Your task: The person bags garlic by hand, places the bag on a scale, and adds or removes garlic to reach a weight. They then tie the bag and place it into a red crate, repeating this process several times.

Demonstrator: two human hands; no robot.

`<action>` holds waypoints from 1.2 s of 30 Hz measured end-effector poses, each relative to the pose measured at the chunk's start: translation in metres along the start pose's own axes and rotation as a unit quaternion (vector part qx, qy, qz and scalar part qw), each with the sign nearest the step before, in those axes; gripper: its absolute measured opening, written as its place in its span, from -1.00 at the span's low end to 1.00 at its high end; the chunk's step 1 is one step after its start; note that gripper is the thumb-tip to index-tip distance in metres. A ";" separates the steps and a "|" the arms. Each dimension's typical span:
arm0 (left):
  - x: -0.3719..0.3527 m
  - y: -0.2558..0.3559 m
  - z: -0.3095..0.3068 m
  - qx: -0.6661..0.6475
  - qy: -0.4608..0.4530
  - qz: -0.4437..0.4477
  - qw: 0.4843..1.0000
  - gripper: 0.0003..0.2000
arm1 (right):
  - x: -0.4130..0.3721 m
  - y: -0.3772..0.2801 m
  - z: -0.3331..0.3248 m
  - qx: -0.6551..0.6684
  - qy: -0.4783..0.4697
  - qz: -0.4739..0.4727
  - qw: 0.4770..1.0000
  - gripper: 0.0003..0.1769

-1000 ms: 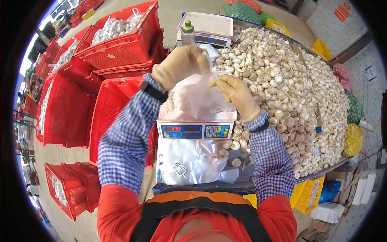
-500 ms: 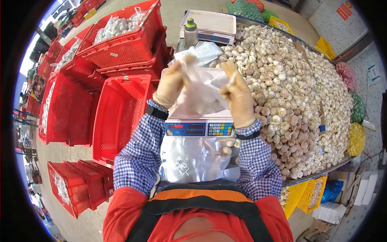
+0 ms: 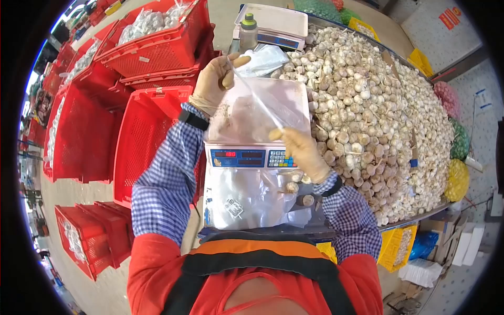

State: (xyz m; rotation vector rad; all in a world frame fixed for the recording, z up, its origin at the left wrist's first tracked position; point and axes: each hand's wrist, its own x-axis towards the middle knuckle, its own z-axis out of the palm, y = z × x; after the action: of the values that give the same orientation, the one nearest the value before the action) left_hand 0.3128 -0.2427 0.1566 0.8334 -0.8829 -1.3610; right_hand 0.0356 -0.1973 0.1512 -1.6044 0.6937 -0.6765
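A clear plastic bag (image 3: 275, 109) is stretched slantwise above the scale's tray, its edge pulled into a taut strip. My left hand (image 3: 214, 81), in a pale glove, grips the upper end of that strip, with the index finger sticking out. Lower down at the right, my gloved right hand (image 3: 302, 149) pinches the other end. Under the bag stands a weighing scale (image 3: 236, 157) with a lit red display and a keypad. Dark crumbs lie on the tray's left side. What the bag holds is hard to make out. Nearest my right hand lie loose garlic bulbs (image 3: 292, 187).
A large garlic heap (image 3: 362, 110) fills the table's right side. Flat plastic bags (image 3: 247, 202) lie before the scale. Behind it are a second scale (image 3: 273, 23), a green-capped bottle (image 3: 248, 32) and more bags (image 3: 262, 60). Red crates (image 3: 152, 139) stand at left, several holding bagged goods.
My hands have moved apart, the left up and left, the right down, drawing the bag's edge into a slanting strip. More of the tray shows, and the scale's red reading is different.
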 end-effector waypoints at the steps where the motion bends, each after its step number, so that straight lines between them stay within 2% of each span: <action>1: -0.003 0.012 -0.004 0.104 -0.002 0.022 0.994 -0.47 | 0.002 -0.006 -0.005 -0.001 -0.005 0.001 1.000 -0.75; 2: -0.014 -0.004 0.011 0.181 -0.007 0.067 0.981 -0.38 | 0.007 -0.015 -0.011 0.004 0.035 -0.026 0.999 -0.76; 3: -0.026 -0.012 0.030 0.224 -0.105 0.145 0.958 -0.44 | 0.012 -0.025 -0.015 0.011 0.080 -0.046 0.996 -0.77; 4: -0.024 -0.038 0.013 0.371 -0.185 0.164 0.895 -0.48 | 0.020 -0.042 -0.013 -0.106 0.064 -0.155 0.980 -0.79; 5: -0.025 -0.068 -0.009 0.498 -0.267 0.174 0.806 -0.52 | 0.025 -0.059 -0.006 -0.220 0.044 -0.248 0.942 -0.82; 6: -0.029 -0.079 -0.015 0.328 -0.212 0.108 0.914 -0.67 | 0.026 -0.072 0.007 -0.247 0.033 -0.249 0.936 -0.79; 7: -0.037 -0.061 -0.017 0.373 -0.154 0.085 0.911 -0.77 | 0.024 -0.082 0.014 -0.279 0.021 -0.254 0.926 -0.75; 8: -0.062 -0.025 0.002 0.382 -0.082 0.098 0.915 -0.84 | 0.011 -0.087 0.015 -0.278 0.025 -0.240 0.930 -0.75; 9: -0.080 0.000 -0.012 0.402 -0.014 0.010 0.915 -0.83 | -0.001 -0.092 0.017 -0.220 0.073 -0.212 0.949 -0.79; 10: -0.104 0.021 -0.018 0.327 0.064 0.017 0.943 -0.82 | -0.011 -0.093 0.020 -0.159 0.121 -0.186 0.962 -0.82; 11: -0.129 0.043 -0.022 0.322 0.134 0.020 0.937 -0.80 | -0.022 -0.083 0.008 -0.263 0.135 -0.182 0.938 -0.81; 12: -0.152 0.070 -0.027 0.333 0.158 0.011 0.929 -0.77 | -0.039 -0.063 -0.009 -0.363 0.148 -0.178 0.903 -0.80; 13: -0.174 0.085 -0.045 0.334 0.200 0.033 0.920 -0.77 | -0.059 -0.030 -0.018 -0.320 0.110 -0.071 0.938 -0.79; 14: -0.198 0.100 -0.089 0.371 0.196 0.014 0.907 -0.80 | -0.079 0.006 -0.020 -0.271 0.069 0.036 0.959 -0.77; 16: -0.234 0.099 -0.141 0.432 0.266 -0.001 0.862 -0.84 | -0.119 0.044 -0.010 -0.289 -0.028 0.173 0.941 -0.76; 17: -0.255 0.084 -0.245 0.625 0.166 0.014 0.763 -0.84 | -0.132 0.063 -0.001 -0.304 -0.027 0.167 0.938 -0.77; 18: -0.270 0.060 -0.306 0.631 0.152 0.005 0.761 -0.85 | -0.144 0.082 0.008 -0.318 -0.027 0.162 0.934 -0.77; 19: -0.288 0.047 -0.348 0.855 0.038 -0.020 0.518 -0.85 | -0.151 0.100 0.016 -0.316 -0.026 0.165 0.934 -0.77; 20: -0.298 0.021 -0.380 0.965 -0.136 -0.053 0.219 -0.83 | -0.155 0.117 0.024 -0.370 -0.025 0.130 0.919 -0.76; 21: -0.298 -0.009 -0.357 0.904 -0.051 -0.238 0.352 -0.80 | -0.156 0.128 0.030 -0.424 -0.020 0.095 0.901 -0.74; 23: -0.282 -0.028 -0.265 0.859 -0.085 -0.283 0.418 -0.75 | -0.153 0.137 0.041 -0.448 -0.015 0.097 0.889 -0.72; 24: -0.277 -0.053 -0.256 0.869 -0.188 -0.097 0.447 -0.71 | -0.150 0.140 0.043 -0.509 -0.044 0.132 0.850 -0.72; 25: -0.254 -0.048 -0.158 0.854 -0.212 -0.073 0.470 -0.67 | -0.150 0.143 0.046 -0.565 -0.077 0.169 0.804 -0.72; 26: -0.232 -0.040 -0.054 0.721 -0.054 -0.219 0.655 -0.68 | -0.152 0.149 0.049 -0.566 -0.074 0.171 0.803 -0.72; 27: -0.221 -0.070 -0.027 0.613 -0.044 -0.221 0.758 -0.68 | -0.151 0.156 0.050 -0.540 -0.052 0.178 0.821 -0.73; 28: -0.219 -0.107 -0.003 0.601 -0.048 -0.104 0.791 -0.62 | -0.147 0.159 0.051 -0.511 -0.029 0.184 0.839 -0.74; 29: -0.218 -0.136 0.025 0.611 -0.075 0.008 0.788 -0.61 | -0.142 0.158 0.053 -0.513 -0.027 0.180 0.839 -0.74; 31: -0.210 -0.198 0.043 0.759 -0.180 -0.009 0.626 -0.67 | -0.136 0.155 0.055 -0.511 -0.023 0.209 0.833 -0.76; 32: -0.212 -0.195 0.045 0.759 -0.178 -0.006 0.627 -0.67 | -0.135 0.161 0.055 -0.514 -0.022 0.207 0.832 -0.76; 34: -0.222 -0.186 0.044 0.732 -0.257 0.016 0.631 -0.78 | -0.133 0.178 0.056 -0.527 -0.009 0.210 0.824 -0.80; 35: -0.227 -0.191 0.028 0.720 -0.298 0.072 0.622 -0.86 | -0.134 0.182 0.057 -0.523 -0.006 0.213 0.825 -0.80; 36: -0.232 -0.185 0.023 0.728 -0.319 0.070 0.603 -0.88 | -0.134 0.180 0.060 -0.513 0.000 0.201 0.834 -0.80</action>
State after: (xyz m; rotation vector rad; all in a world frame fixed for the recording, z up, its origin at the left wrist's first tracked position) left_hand 0.2071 -0.0182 -0.0087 1.3850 -2.7242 -0.4616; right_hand -0.0189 -0.0795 -0.0412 -2.2921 1.5029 0.0818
